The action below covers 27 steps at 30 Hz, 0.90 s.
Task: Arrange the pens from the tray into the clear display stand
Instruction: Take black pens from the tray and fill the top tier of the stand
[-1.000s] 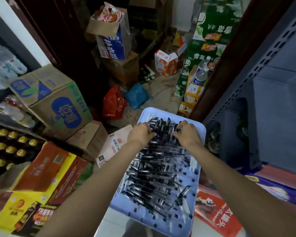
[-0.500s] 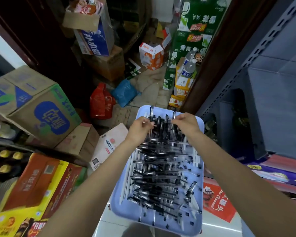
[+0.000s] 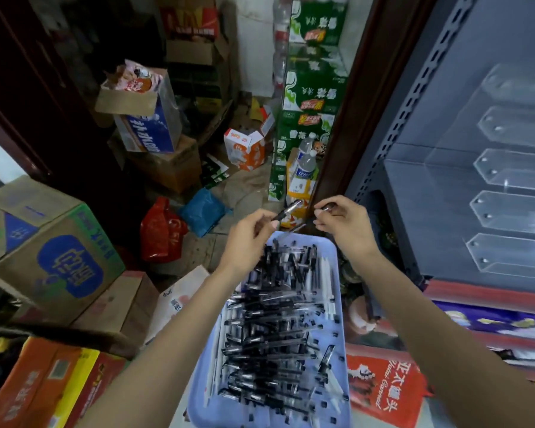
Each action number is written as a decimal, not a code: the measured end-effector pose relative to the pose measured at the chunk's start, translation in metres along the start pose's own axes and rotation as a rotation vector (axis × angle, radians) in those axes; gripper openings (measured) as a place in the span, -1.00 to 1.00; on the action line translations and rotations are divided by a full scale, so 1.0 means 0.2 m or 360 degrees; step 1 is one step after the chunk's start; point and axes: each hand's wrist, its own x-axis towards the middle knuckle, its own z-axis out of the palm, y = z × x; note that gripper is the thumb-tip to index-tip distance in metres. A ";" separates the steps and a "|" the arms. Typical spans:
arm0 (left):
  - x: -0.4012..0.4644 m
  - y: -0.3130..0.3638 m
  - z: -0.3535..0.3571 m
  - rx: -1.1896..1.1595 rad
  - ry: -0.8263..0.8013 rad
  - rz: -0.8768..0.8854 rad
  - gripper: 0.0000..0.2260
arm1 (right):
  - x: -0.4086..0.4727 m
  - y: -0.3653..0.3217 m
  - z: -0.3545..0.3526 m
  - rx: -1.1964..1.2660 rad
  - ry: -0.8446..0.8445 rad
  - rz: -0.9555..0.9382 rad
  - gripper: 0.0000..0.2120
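Observation:
A light blue tray [image 3: 340, 267] in front of me holds a heap of several black pens [image 3: 275, 319]. Above its far edge my left hand [image 3: 247, 236] pinches one black pen [image 3: 288, 210] that points up and to the right. My right hand [image 3: 343, 222] is level with it and pinches another dark pen [image 3: 325, 207] by its end. The clear display stand [image 3: 504, 193], with several stepped transparent slots, sits on the grey shelf at the right, apart from both hands.
Cardboard boxes [image 3: 53, 251] crowd the left side. Red and blue bags [image 3: 162, 230] lie on the floor beyond the tray. Green cartons [image 3: 309, 100] stack up by a dark door frame [image 3: 362, 97]. A grey perforated shelf upright [image 3: 414, 97] borders the stand.
Both hands have lifted from the pile at the tray's far end, each with a pen. The view has tilted up and right, and the clear stand has come into sight.

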 end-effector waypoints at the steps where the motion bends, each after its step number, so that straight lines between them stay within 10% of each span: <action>1: 0.01 0.06 0.00 0.0055 -0.0004 0.0052 -0.86 | -0.01 -0.04 -0.06 0.0036 0.0025 -0.0035 -0.95; 12: 0.14 0.88 0.44 0.0406 0.0084 0.0858 -0.76 | -0.18 -0.26 -0.98 0.0402 0.0428 -0.0392 -0.89; 27: 0.12 1.57 1.22 0.0284 0.0300 0.0674 -0.77 | -0.21 -0.12 -2.10 0.0318 0.0479 -0.0404 -0.88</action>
